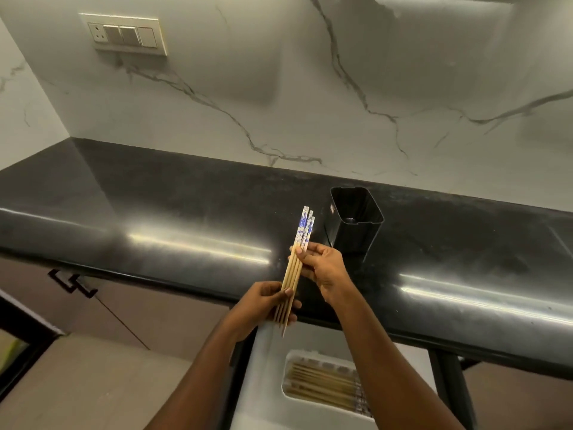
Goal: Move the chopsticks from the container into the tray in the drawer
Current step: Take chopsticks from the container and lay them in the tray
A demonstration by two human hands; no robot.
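A bundle of wooden chopsticks with blue-and-white patterned tops is held in both hands above the counter's front edge. My right hand pinches the bundle near its middle, just below the patterned part. My left hand grips the thin lower ends. The black square container stands on the counter just right of the bundle and looks empty inside. Below, a white tray in the open drawer holds several chopsticks lying flat; my right forearm covers part of it.
The glossy black countertop runs across the view against a white marble wall with a switch plate. Closed cabinet doors with a dark handle sit at lower left. The drawer's dark frame stands at lower right.
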